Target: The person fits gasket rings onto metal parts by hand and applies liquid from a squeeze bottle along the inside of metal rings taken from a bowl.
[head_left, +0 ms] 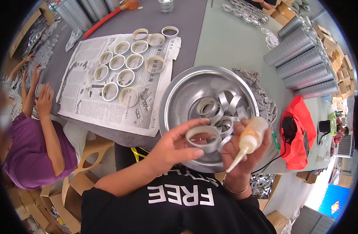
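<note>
Holding a silver ring (209, 147) in the left hand (169, 150), with thumb low and fingers up around the top and back. Lifted over the near part of a big round metal bowl (186, 89), with a fingertip showing through the hole.

Gripping a squeeze bottle (257, 132) in the right hand (247, 158), just to the right of the held ring. See-through and whitish, with yellow-orange stuff inside, and with a long thin tip aimed down and to the left. Apart from the held ring at the tip. Bent on both hands, with fingers curled in close and not spread wide. Cannot tell if also touching a loose ring behind the right hand.

Heaped in the bowl, more loose rings (233, 102), some lying over others. Set out in crooked rows to the left, on and by a big newspaper (81, 105), lots of flat-lying rings (154, 59) with pale insides.

Lying on the counter (218, 46) just right of the bowl, a crumpled grey rag (264, 99). Near that, a red bag (296, 154) with something black in it. Stacked farther back on the right, long silver rolls (303, 58). Sitting at the far left, a co-worker in a purple shirt (34, 152), with hands over the counter.
</note>
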A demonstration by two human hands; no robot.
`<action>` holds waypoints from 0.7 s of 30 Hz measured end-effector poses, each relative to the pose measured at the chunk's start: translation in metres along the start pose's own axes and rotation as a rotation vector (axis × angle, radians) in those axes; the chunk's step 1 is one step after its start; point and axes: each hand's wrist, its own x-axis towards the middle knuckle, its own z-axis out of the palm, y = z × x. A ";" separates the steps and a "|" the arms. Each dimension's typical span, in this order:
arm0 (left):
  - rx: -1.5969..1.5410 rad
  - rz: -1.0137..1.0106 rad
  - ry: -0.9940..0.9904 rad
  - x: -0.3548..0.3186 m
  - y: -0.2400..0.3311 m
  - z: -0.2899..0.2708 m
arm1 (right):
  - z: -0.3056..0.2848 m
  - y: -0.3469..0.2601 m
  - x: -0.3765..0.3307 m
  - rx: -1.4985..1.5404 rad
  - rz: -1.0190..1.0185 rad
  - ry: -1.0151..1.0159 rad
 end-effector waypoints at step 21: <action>-0.401 -0.249 -0.027 -0.023 0.012 -0.003 | 0.006 -0.017 -0.007 -1.393 -1.070 -0.879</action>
